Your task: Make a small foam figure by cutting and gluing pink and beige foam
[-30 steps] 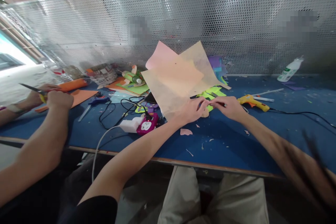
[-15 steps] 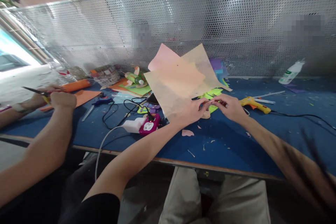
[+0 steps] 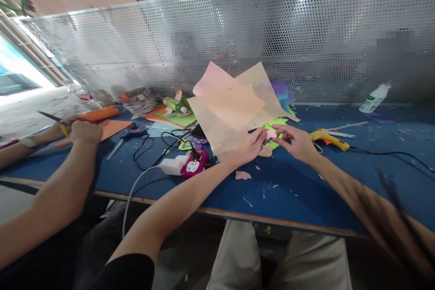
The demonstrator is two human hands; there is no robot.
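My left hand is closed on the lower corner of several tan and pink paper sheets and holds them tilted up over the blue table. Just to its right, my right hand pinches a small pink paper piece at the edge of those sheets. The fingertips of both hands nearly touch. A dark object shows behind my left fingers, and I cannot make it out. Green paper lies under the sheets.
A yellow glue gun with its cord lies right of my hands, and a white bottle stands by the perforated metal screen. A pink power strip and cables lie to the left. A co-worker's hand holds scissors over orange paper. A pink scrap lies near the table's front edge.
Both hands have risen slightly with the sheets. The small pink piece now shows between my fingertips. The co-worker's hand has shifted a little to the right.
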